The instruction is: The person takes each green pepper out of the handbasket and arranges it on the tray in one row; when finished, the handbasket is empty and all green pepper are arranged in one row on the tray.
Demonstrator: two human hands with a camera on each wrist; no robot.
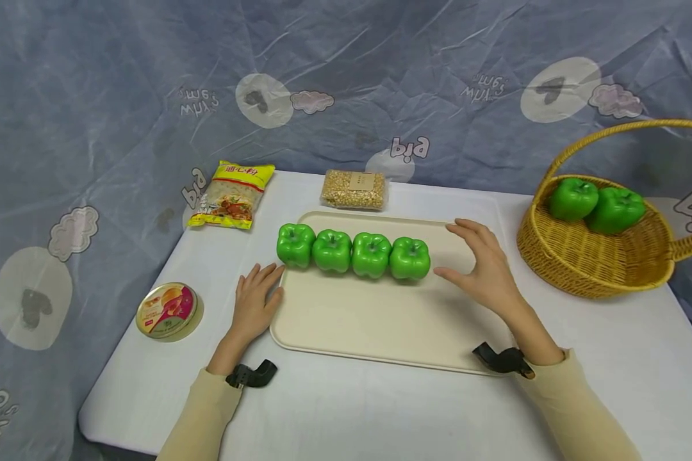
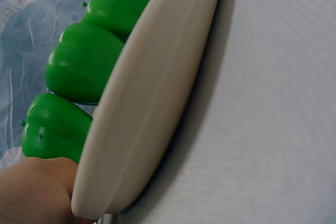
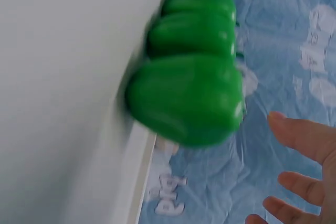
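Several green bell peppers (image 1: 371, 255) stand side by side in a row on a cream tray (image 1: 380, 320), towards its far left part. My left hand (image 1: 255, 302) rests at the tray's left edge, fingers relaxed and fingertips close to the leftmost pepper (image 1: 296, 244). The left wrist view shows that hand (image 2: 37, 190) right at the tray's rim (image 2: 147, 98). Over the tray's right part, my right hand (image 1: 486, 272) is spread with nothing in it, thumb and fingers apart. Its thumb points toward the rightmost pepper (image 1: 409, 258), with a gap between them in the right wrist view.
A yellow wicker basket (image 1: 571, 272) with a tall handle holds two more green peppers (image 1: 616, 210) at the right. Behind the tray lies a bag of yellow kernels (image 1: 354, 190), and a yellow food packet (image 1: 233, 195) lies at back left. A round tin (image 1: 169, 312) sits at left.
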